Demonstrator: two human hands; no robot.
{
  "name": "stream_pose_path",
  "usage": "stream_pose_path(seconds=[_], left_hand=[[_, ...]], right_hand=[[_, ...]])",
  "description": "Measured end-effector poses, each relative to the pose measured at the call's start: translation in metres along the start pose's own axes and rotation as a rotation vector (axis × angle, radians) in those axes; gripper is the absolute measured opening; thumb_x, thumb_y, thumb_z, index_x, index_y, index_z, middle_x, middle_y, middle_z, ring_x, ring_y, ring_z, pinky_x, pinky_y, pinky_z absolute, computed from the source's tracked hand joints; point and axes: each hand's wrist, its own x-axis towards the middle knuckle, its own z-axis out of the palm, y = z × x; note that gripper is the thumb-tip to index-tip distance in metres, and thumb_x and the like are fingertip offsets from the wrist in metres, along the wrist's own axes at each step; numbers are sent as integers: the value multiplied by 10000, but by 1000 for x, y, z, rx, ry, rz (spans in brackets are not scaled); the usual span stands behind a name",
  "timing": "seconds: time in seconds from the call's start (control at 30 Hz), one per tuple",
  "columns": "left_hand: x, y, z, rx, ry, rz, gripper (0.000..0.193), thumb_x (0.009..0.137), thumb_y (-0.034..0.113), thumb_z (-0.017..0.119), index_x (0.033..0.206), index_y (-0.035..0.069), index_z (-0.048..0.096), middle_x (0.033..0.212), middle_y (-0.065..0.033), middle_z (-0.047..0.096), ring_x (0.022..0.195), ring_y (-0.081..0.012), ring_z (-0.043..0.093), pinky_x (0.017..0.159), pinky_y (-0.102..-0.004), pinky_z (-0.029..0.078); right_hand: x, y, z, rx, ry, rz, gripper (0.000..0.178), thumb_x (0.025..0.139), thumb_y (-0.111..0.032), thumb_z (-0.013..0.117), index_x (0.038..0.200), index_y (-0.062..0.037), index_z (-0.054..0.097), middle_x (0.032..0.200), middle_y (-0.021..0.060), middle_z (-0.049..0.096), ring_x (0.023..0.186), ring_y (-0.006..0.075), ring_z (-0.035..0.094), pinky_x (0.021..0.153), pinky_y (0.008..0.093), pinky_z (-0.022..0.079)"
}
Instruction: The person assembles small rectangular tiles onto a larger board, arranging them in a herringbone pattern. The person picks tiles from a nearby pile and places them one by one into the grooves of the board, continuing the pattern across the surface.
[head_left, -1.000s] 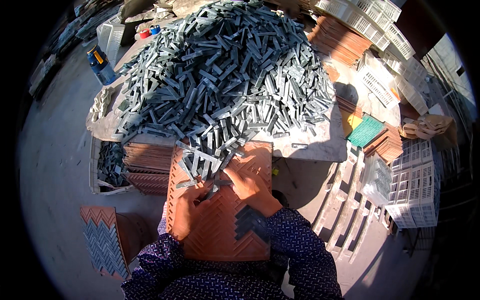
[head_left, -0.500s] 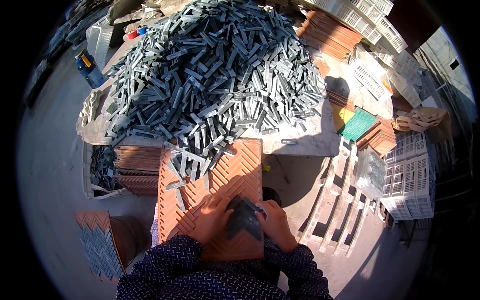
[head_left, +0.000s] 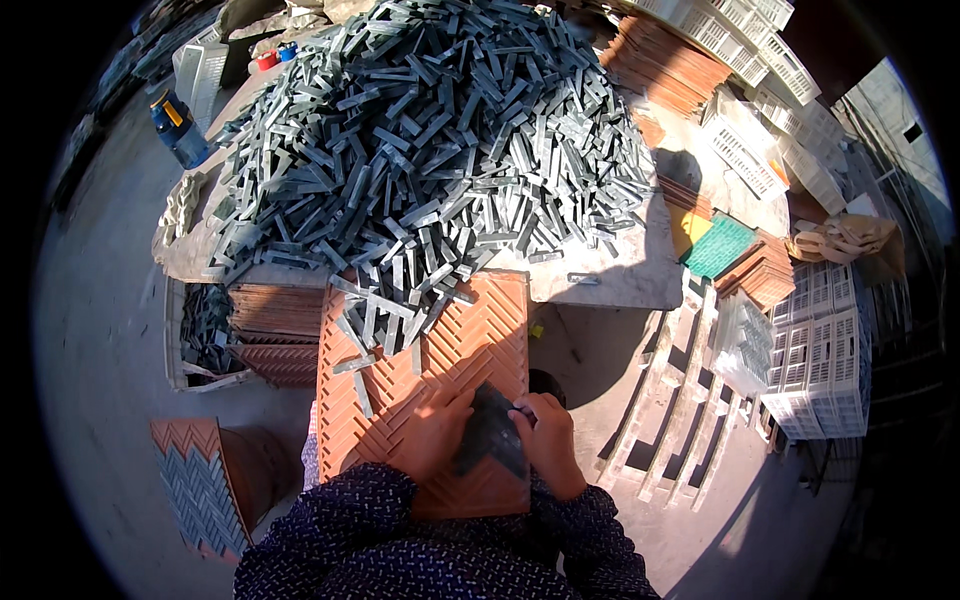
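An orange tray [head_left: 485, 300] with herringbone grooves lies in front of me, its far end under the edge of a heap of grey stone strips [head_left: 410, 130]. Dark strips fitted edge to edge form a patch [head_left: 490, 440] in the tray's near right part. My left hand [head_left: 436, 432] rests over the tray at the patch's left edge, fingers extended and touching the patch. At its right edge, my right hand [head_left: 550, 440] is closed, with the dark end of a stone strip showing at its fingertips. Several loose strips [head_left: 362, 385] lie on the tray's left side.
The heap sits on a pale worktable [head_left: 630, 270]. A filled herringbone tray [head_left: 200, 480] stands at lower left. Right are a wooden pallet [head_left: 655, 400], white crates [head_left: 815, 350] and a green grooved tray [head_left: 718, 247]. A blue bottle [head_left: 180, 130] stands at far left.
My left hand has shifted slightly right, its fingers straighter along the patch. My right fingertips have drawn closer together, and the strip end that stuck out beside them now lies level with the patch.
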Motion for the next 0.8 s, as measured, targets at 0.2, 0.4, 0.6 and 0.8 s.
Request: stream_pose_path(seconds=[0.2,0.4,0.6,0.8], left_hand=[[7,0,1,26,-15,38,241,812,45,605,1051,18,627,900,-144,591,858,-338,593,703,-399,496],[3,1,-8,-1,54,71,311,774,20,588,1084,18,611,926,-154,587,920,-351,576,759,-412,495],[-3,-7,-11,28,-78,90,331,773,15,572,1102,20,606,1000,-150,602,930,-362,588,775,-422,496],[-4,-13,-20,-12,-53,114,363,736,12,592,1099,27,608,994,-134,602,924,-345,581,790,-413,486]], right_hand=[[12,7,0,110,-67,43,124,742,-4,704,846,14,640,774,119,634,655,209,624,616,308,494],[24,8,-16,156,-94,52,160,803,-62,654,953,-7,669,836,131,676,745,222,662,667,300,505],[24,9,-13,75,-66,-54,136,823,-66,633,937,-5,674,852,152,671,755,267,660,687,316,508],[25,11,-23,103,-87,-25,118,827,-52,631,924,-4,679,844,157,667,783,283,656,711,333,508]])
